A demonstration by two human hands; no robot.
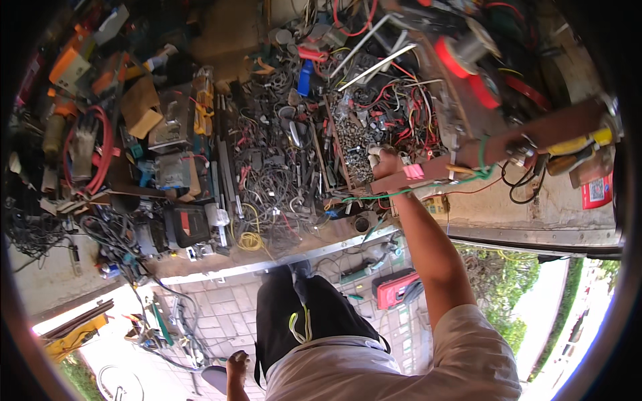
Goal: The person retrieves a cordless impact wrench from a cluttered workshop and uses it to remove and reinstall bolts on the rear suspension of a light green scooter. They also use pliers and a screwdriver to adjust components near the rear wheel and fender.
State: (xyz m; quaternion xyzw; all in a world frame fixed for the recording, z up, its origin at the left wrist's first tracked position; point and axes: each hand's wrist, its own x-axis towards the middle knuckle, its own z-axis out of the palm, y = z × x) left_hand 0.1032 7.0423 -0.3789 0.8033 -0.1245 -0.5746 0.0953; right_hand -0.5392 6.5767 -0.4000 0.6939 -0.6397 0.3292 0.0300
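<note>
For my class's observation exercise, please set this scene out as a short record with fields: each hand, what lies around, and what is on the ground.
Right hand: reaching in among small metal parts; whether it grips any is unclear
Left hand: low beside the body, fingers curled, away from the clutter
Next to the parts: a tangle with red wires
Front edge, left of the right hand: yellow coil
Far left: red loops
Ground: red case on paving
</note>
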